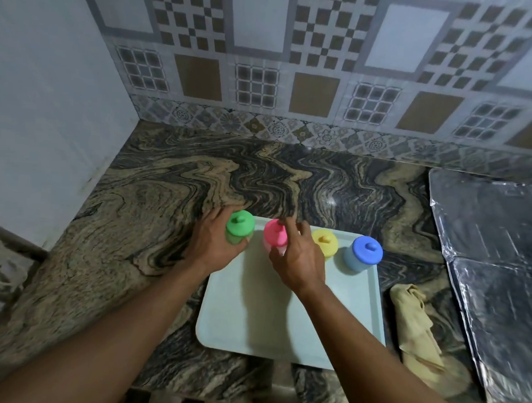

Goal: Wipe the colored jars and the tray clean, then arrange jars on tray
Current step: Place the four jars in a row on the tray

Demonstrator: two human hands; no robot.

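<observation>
**Both hands on jars at the tray's far edge**

Left hand [214, 244] grips my green-lidded plastic jar [240, 227] at the far-left corner of the pale blue rectangular tray [253, 316]. My right hand [298, 260] pinches the pink-lidded jar [275, 236] beside it. Yellow-lidded jar [325, 241] and blue-lidded jar [363, 252] complete the row of 4. A crumpled yellow cloth [415, 323] lies right of the tray.

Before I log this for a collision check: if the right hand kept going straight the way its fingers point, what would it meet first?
The right hand already grips the pink jar, so that is first. Beyond it lies bare countertop, then probably the tiled wall; depth is unclear.
</observation>
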